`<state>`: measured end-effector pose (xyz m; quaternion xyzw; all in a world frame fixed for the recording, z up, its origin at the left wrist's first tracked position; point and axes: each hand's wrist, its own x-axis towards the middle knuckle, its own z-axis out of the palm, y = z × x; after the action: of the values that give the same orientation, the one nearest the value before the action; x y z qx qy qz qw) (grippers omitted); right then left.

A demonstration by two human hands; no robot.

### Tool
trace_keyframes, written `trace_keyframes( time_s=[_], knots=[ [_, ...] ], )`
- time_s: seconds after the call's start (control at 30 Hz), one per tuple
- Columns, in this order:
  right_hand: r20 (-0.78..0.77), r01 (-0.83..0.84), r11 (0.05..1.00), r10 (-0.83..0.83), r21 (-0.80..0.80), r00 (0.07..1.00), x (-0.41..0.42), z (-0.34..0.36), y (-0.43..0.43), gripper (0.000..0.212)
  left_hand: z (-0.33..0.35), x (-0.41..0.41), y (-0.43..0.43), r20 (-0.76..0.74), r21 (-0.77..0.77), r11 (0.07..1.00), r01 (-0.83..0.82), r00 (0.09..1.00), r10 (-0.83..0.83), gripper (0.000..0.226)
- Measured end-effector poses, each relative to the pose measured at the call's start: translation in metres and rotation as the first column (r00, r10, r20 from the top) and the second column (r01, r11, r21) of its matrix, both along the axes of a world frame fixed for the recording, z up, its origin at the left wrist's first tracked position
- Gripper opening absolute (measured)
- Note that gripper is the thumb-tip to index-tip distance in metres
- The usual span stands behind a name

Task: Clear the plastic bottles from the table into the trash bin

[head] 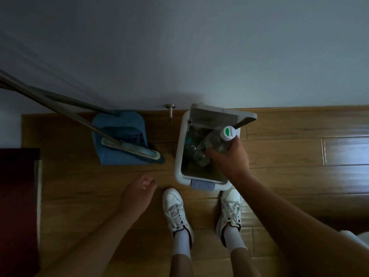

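The right hand (229, 156) covers the middle of the bottle (216, 143), so only its cap end and a bit below the fingers show. The bin (180, 148) is dark inside past the fingertips; the bottles in there cannot be counted. The mop (130, 149) handles run off the left edge. The cap's writing is too small to read.

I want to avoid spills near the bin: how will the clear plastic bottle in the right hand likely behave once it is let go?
The bottle looks clear and near empty, so probably light. Its cap is on, so spills seem unlikely. Held by the right hand over the open trash bin, it should drop onto the bottles inside.
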<state>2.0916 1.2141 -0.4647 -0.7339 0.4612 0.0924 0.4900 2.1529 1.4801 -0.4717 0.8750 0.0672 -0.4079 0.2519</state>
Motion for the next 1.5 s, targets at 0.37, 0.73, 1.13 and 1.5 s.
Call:
trace_keyframes(
  time_s=[0.37,0.73,1.13,1.5],
  knots=[
    [-0.168,-0.308,0.946,0.322,0.102,0.932,-0.005,-0.006,0.011,0.057,0.004,-0.003,-0.002,0.013,-0.012,0.999,0.046,0.999,-0.046,0.020],
    [-0.183,-0.324,0.939,0.341,0.117,0.922,-0.056,0.024,-0.015,0.030,0.049,-0.011,-0.005,-0.033,0.064,0.996,0.069,0.997,-0.067,0.026],
    [-0.195,-0.099,0.989,0.120,0.110,0.973,-0.139,0.123,-0.054,0.035,0.170,-0.039,-0.038,-0.048,0.108,0.978,0.176,0.984,-0.172,0.024],
    [-0.261,0.208,0.977,-0.191,0.040,0.946,-0.301,0.296,-0.049,0.035,0.314,-0.087,-0.051,-0.075,0.027,0.944,0.330,0.942,-0.327,0.028]
  ],
)
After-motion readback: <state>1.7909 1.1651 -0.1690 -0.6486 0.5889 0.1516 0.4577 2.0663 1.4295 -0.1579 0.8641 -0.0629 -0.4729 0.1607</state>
